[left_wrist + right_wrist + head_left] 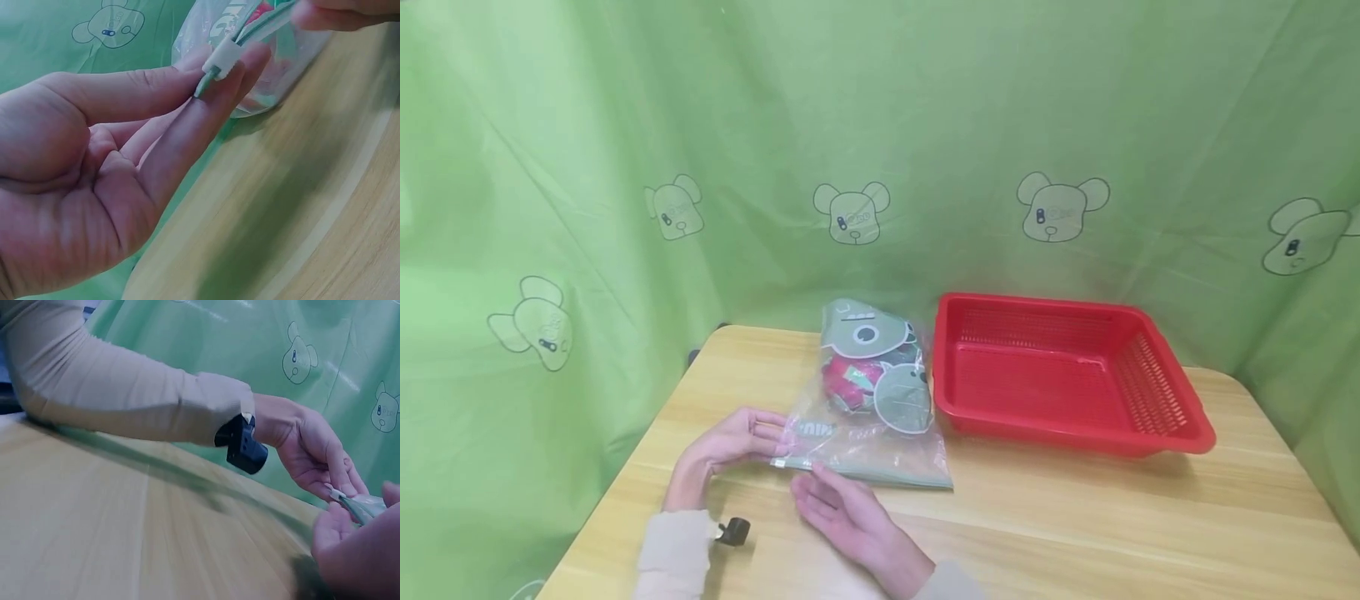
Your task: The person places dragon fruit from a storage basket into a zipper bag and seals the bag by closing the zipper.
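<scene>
A clear zip bag [865,458] printed with pale green cartoon animals lies on the table, with a pink-red item [842,383] showing through the plastic. Its zip edge faces me, and a white slider [222,57] sits at the left end. My left hand [737,442] pinches that end between thumb and index finger, right at the slider. Farther along the same edge, my right hand [853,517] holds the zip strip at its fingertips; the left wrist view catches only those fingertips [344,15]. What the pink-red item is, I cannot tell.
A red plastic basket [1067,433] with perforated sides stands right of the bag, close beside it. Behind the wooden table [1075,517] hangs a green curtain [955,108] with bear heads. A small black camera [733,532] is strapped at the left wrist.
</scene>
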Available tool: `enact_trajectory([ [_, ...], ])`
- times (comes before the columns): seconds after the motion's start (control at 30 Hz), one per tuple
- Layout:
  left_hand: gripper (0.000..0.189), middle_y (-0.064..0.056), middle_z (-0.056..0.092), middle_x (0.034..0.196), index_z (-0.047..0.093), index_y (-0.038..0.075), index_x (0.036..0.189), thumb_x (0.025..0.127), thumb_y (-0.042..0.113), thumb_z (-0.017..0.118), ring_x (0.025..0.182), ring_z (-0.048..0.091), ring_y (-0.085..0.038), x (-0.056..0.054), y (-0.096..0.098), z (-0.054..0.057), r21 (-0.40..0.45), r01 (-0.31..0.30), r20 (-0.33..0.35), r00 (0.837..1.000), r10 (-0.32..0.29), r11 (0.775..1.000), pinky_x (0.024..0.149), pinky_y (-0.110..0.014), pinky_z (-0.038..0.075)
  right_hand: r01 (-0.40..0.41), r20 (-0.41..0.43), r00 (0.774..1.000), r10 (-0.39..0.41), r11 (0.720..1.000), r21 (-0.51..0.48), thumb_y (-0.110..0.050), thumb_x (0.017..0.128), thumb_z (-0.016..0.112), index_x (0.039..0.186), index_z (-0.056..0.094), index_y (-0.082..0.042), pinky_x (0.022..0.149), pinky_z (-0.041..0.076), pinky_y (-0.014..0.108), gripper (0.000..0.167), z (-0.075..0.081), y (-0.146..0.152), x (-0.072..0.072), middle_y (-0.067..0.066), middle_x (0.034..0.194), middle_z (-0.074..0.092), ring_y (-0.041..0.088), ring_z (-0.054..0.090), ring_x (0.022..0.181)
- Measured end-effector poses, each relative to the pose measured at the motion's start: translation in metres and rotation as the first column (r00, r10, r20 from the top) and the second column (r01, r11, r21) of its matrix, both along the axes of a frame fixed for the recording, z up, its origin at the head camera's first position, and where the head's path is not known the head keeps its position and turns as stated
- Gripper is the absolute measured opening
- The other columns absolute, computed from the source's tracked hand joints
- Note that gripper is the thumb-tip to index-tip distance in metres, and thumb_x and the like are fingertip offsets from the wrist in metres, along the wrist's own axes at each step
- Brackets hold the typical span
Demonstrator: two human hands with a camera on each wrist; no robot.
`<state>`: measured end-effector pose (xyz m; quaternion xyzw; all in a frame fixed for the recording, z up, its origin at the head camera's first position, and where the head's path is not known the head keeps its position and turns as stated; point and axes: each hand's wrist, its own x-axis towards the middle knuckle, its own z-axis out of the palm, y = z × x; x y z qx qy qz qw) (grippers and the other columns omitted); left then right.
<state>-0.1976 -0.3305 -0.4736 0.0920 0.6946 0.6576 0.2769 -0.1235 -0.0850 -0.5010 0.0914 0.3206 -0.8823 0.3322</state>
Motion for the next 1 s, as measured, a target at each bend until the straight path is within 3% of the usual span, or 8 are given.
enact_trajectory([
  [0.13, 0.051, -0.022, 0.072, 0.118, 0.054, -0.014, 0.136, 0.090, -0.004, 0.072, 0.103, 0.073, -0.028, -0.001, 0.001, 0.001, -0.029, 0.000, -0.008, 1.000, 0.000, 1.000, 0.094, -0.041, 0.057, 0.091, 0.040, 0.995, -0.090, 0.996, -0.007, -0.014, 0.100, 0.066, 0.132, 0.053, 0.007, 0.114, 0.043, 0.043, 0.041, 0.002, -0.004, 0.000, 0.022, 0.127, 0.062, 0.029, 0.063, 0.119],
  [0.27, 0.055, -0.023, 0.071, 0.119, 0.052, -0.013, 0.139, 0.089, -0.004, 0.073, 0.105, 0.073, -0.031, 0.000, 0.001, 0.003, -0.035, 0.000, 0.002, 1.000, 0.000, 0.999, 0.095, -0.042, 0.057, 0.135, 0.035, 0.990, -0.136, 0.991, 0.015, -0.008, 0.100, 0.064, 0.134, 0.049, 0.012, 0.111, 0.046, 0.039, 0.043, 0.003, -0.005, -0.001, 0.021, 0.123, 0.063, 0.027, 0.065, 0.115],
  [0.5, 0.055, -0.025, 0.070, 0.121, 0.049, -0.014, 0.141, 0.090, -0.006, 0.070, 0.107, 0.072, -0.032, 0.003, -0.001, 0.006, -0.012, 0.011, 0.002, 1.000, -0.011, 1.000, 0.095, -0.043, 0.057, 0.141, 0.037, 0.989, -0.143, 0.989, 0.041, -0.007, 0.097, 0.068, 0.135, 0.047, 0.013, 0.109, 0.047, 0.039, 0.048, 0.003, -0.010, -0.001, 0.022, 0.123, 0.065, 0.027, 0.066, 0.114],
  [1.0, 0.049, -0.024, 0.069, 0.123, 0.055, -0.011, 0.136, 0.090, -0.005, 0.070, 0.110, 0.071, -0.030, -0.001, 0.002, 0.000, -0.016, 0.035, -0.042, 0.998, -0.036, 0.999, 0.096, -0.041, 0.056, 0.127, 0.018, 0.992, -0.129, 0.990, 0.068, -0.005, 0.092, 0.072, 0.124, 0.061, 0.008, 0.103, 0.053, 0.037, 0.036, 0.003, -0.034, -0.003, 0.014, 0.108, 0.073, 0.022, 0.071, 0.103],
])
